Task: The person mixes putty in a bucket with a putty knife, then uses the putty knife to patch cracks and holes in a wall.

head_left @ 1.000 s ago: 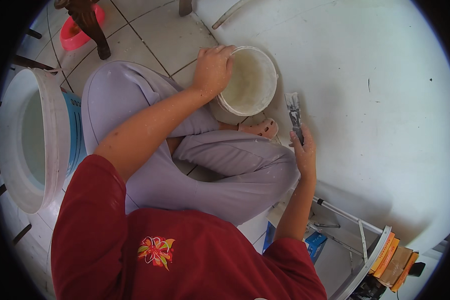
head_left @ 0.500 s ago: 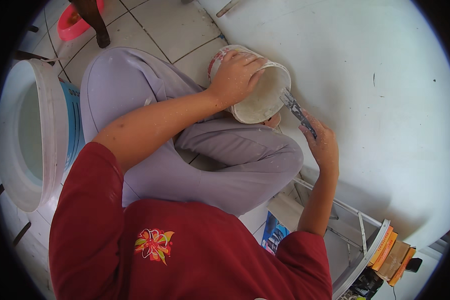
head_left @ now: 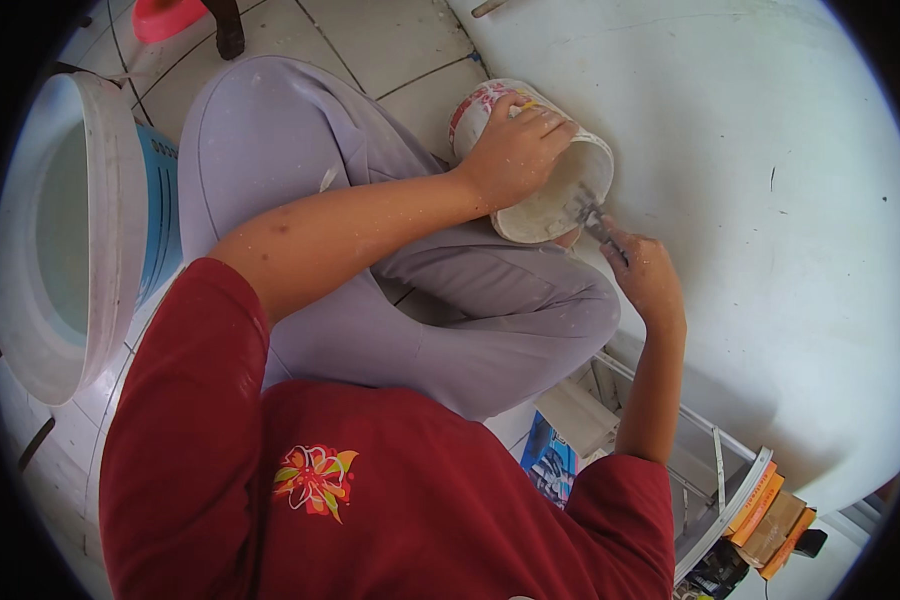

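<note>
A white bucket (head_left: 475,112) with red print lies tipped between my legs and the wall, its mouth turned to the right. Over its upper side my left hand (head_left: 523,152) is closed, fingers curling toward the rim and steadying it. My right hand (head_left: 650,275) grips the dark handle of a putty knife (head_left: 597,222). The knife's blade is blurred by motion and reaches into the bucket's mouth. Pale whitish residue coats the inside of the bucket, and white specks dot both hands and my left forearm.
A large white tub (head_left: 110,250) with a blue side stands at my left. The white wall (head_left: 750,200) rises close on the right. A metal-framed rack (head_left: 715,500) with orange boxes (head_left: 770,500) is at lower right. A pink bowl (head_left: 170,18) sits beside a dark furniture leg (head_left: 228,30).
The putty knife has moved from the bucket's rim into its mouth. In the picture, the bucket and my left hand have shifted slightly right, partly because the view itself moved.
</note>
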`<state>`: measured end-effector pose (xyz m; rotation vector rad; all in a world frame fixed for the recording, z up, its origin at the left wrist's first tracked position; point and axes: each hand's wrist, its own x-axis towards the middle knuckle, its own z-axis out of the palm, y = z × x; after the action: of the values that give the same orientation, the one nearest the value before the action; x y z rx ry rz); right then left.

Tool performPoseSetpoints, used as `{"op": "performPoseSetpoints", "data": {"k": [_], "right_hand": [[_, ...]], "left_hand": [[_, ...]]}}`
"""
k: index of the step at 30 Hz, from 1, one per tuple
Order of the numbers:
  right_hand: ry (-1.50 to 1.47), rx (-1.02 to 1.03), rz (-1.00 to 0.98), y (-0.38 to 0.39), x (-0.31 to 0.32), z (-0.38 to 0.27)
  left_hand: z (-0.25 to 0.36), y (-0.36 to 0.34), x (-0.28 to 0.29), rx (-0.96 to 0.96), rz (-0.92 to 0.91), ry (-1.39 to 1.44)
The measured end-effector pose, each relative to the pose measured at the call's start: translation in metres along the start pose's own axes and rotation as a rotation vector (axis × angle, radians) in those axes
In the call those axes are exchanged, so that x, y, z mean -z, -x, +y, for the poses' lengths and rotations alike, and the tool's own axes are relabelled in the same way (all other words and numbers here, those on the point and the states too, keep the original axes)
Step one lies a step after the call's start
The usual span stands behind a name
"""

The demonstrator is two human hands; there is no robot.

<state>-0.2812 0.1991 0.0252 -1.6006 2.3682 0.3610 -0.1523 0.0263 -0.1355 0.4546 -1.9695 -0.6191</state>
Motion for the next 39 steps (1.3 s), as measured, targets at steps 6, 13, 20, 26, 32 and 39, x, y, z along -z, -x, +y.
{"op": "performPoseSetpoints", "data": {"k": [6,13,20,26,32,39], "right_hand": [[-0.078,-0.020,0.080,0.000,0.000,-0.003],[0.026,-0.062,0.062,-0.013,0.002,-0.008],[-0.360,-0.125,-0.241,-0.012,0.000,-0.047],[-0.919,-0.347,-0.123,0.002,-0.020,-0.033],[-1.037,-0.432,0.534,0.014,-0.058,-0.071],[-0.610,-0.388,0.726,-0.016,-0.116,-0.112]], "left_hand": [[-0.016,-0.012,0.001,0.137,0.018,-0.002],[-0.015,-0.011,0.000,0.118,-0.004,-0.009],[-0.016,-0.012,0.000,0.144,0.015,-0.004],[-0.022,-0.019,-0.001,0.155,-0.001,0.084],[-0.032,-0.022,0.003,0.157,-0.065,0.074],[-0.041,-0.024,0.006,0.141,-0.067,0.040]]}}
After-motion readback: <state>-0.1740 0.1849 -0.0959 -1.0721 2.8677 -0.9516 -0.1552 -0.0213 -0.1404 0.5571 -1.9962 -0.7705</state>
